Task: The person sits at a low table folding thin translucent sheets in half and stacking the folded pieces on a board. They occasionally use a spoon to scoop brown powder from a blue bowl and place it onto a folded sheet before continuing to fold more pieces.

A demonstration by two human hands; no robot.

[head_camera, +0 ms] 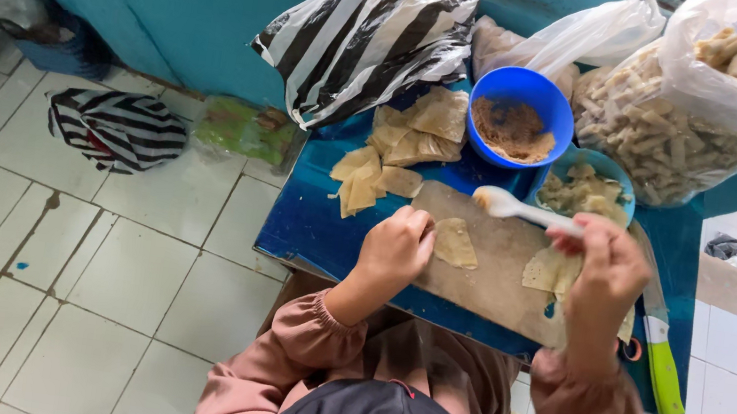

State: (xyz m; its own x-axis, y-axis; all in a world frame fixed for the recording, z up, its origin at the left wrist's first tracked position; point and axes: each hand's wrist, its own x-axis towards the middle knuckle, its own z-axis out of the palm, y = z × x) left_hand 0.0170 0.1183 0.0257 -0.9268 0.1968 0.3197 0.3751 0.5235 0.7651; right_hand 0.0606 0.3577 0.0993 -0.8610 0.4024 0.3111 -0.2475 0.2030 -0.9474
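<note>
My left hand (396, 249) rests with curled fingers on the left edge of a small pale dough wrapper (457, 243) lying on a brown board (491, 285). My right hand (605, 267) holds a white plastic spoon (515, 207) with its bowl pointing left over the board. Under my right hand lies another wrapper (548, 271). A blue bowl of brown crumbly filling (517, 127) stands behind the board. A smaller blue bowl (585, 192) holds pale pieces.
Loose wrappers (398, 159) are piled on the blue table (309, 228). A knife with a green handle (663, 364) lies at the right edge. A clear bag of rolled pieces (673, 124) and a striped plastic bag (372, 37) stand behind. White tiled floor (94, 275) lies left.
</note>
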